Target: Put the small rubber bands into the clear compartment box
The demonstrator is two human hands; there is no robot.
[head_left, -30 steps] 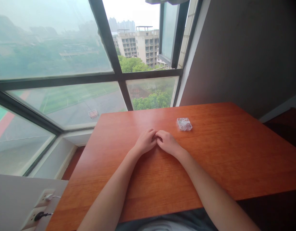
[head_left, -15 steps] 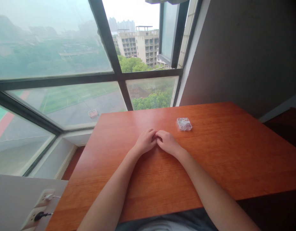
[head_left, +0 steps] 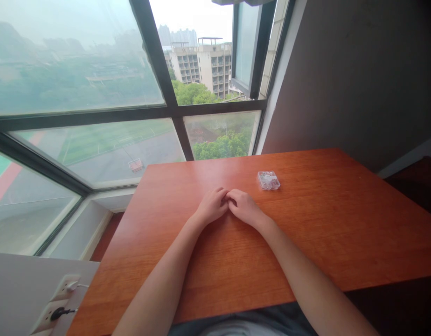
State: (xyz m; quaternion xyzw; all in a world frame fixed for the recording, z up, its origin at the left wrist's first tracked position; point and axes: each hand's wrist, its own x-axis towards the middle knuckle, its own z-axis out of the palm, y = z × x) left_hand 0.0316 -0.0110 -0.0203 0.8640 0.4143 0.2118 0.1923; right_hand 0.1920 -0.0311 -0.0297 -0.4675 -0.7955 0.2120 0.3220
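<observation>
My left hand [head_left: 212, 205] and my right hand [head_left: 244, 205] rest on the wooden table [head_left: 323, 233], meeting at the fingers near its middle. The fingers of both are loosely curled and closed, with the thumbs' sides facing each other. Nothing shows in either hand, though the undersides of the fingers are hidden. Beyond my right hand, to the right and apart from it, lies a small clear plastic box [head_left: 268, 180]. Small pale or clear pieces show through its lid, too small to name.
A window with dark frames [head_left: 215, 108] runs behind the table, one pane swung out. A grey wall [head_left: 358, 79] stands at the right. Wall sockets with plugs [head_left: 59, 312] and cords sit at the lower left, beside the table's left edge.
</observation>
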